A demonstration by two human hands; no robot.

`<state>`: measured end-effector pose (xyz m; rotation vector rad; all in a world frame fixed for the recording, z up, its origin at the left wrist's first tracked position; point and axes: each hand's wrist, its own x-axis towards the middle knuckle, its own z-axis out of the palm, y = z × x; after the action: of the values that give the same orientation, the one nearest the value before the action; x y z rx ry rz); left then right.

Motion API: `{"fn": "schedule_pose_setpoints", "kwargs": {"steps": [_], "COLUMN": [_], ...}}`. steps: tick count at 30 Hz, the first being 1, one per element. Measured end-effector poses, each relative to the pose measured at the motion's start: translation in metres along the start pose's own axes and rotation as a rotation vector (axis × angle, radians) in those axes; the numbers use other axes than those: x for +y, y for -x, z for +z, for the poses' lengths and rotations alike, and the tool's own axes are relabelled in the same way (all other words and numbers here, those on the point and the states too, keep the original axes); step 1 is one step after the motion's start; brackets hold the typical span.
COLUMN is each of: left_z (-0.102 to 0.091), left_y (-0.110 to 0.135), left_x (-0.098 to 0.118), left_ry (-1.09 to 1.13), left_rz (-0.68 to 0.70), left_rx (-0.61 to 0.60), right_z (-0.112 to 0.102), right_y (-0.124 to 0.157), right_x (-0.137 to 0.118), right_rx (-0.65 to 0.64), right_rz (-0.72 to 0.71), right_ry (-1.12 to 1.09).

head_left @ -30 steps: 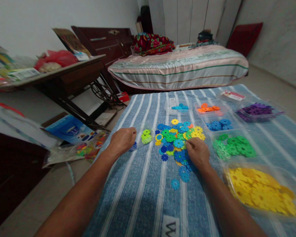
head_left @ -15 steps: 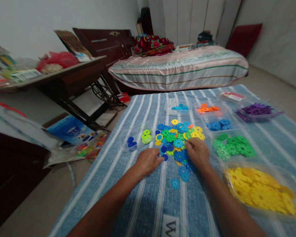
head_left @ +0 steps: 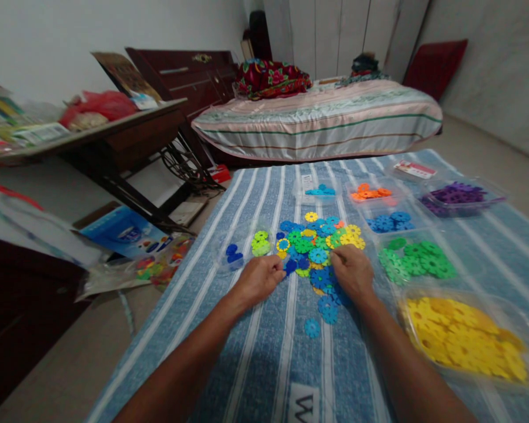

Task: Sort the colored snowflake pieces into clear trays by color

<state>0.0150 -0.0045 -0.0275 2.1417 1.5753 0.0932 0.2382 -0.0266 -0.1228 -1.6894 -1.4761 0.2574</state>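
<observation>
Left hand (head_left: 260, 277) moved from clear plastic tub (head_left: 221, 264) to multicoloured plastic-disc pile (head_left: 306, 244) | pinches dark-blue notched plastic disc (head_left: 289, 268) | right hand (head_left: 353, 271) curled at pile's right, contents unclear

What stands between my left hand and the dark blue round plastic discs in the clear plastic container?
Only the clear container's rim stands visibly between the left hand and those dark blue discs. The lime green round plastic discs lie just beyond, off that path.
</observation>
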Motion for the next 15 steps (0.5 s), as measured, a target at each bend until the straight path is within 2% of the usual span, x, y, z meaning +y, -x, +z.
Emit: {"fn": "schedule_pose_setpoints", "kwargs": {"steps": [3,5,8,11,15], "left_z": [-0.032,-0.054,-0.077,-0.085,-0.081], "left_y": [-0.001,-0.004,-0.008,-0.013,-0.016], "left_x": [-0.013,-0.023,-0.036,-0.047,-0.057], "left_ry": [-0.019,-0.12,-0.31,-0.376,-0.423], "left_rz": [-0.019,-0.062,-0.141,-0.175,-0.213], "left_rx": [0.093,0.131,0.115,0.088,0.045], "right_z": [0.0,0.001,0.001,0.001,0.001], "right_y": [0.0,0.0,0.0,0.0,0.0], "right_x": [0.0,0.0,0.0,0.001,0.002], "right_rx": [-0.003,-0.005,-0.005,-0.004,0.0], "right_rz": [0.002,0.01,0.011,0.001,-0.004], "right_ry": [0.0,-0.003,-0.001,0.002,0.0]}}
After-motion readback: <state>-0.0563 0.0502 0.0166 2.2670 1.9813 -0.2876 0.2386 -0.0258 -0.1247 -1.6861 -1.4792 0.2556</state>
